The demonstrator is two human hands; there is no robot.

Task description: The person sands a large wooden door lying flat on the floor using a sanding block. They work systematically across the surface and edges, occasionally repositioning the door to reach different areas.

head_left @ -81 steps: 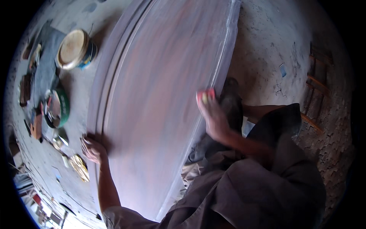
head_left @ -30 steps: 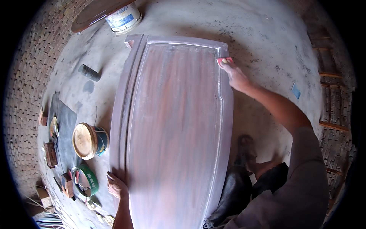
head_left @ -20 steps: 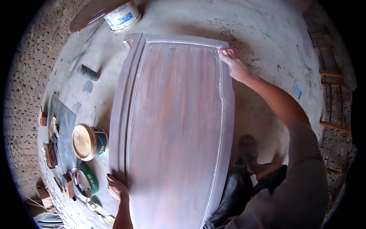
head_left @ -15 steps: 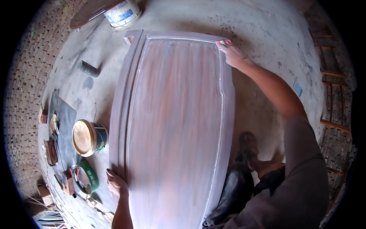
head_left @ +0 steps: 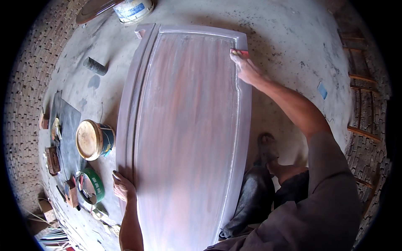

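Drawn back a little from the far right corner of the wooden panel [head_left: 188,125] since half a second earlier is the person's right hand [head_left: 247,69], now on the right-hand border just short of that corner. Largest before us, the concrete floor [head_left: 289,25] spreads to a brick wall [head_left: 29,96] at left. Next in size, the panel lies face up lengthwise before the person, streaked reddish brown within a pale, dusty frame, its near end out of view. Left of it lies a dark sheet [head_left: 69,125]; between the two stands a lidded bucket [head_left: 88,140], and nearer the person a green, round-walled container [head_left: 98,186]. Smaller again, the left hand [head_left: 124,187] rests over the panel's left edge; whether it grips underneath cannot be told. Smallest, a red pad [head_left: 243,52] is grasped beneath the right hand's fingers, against the border.
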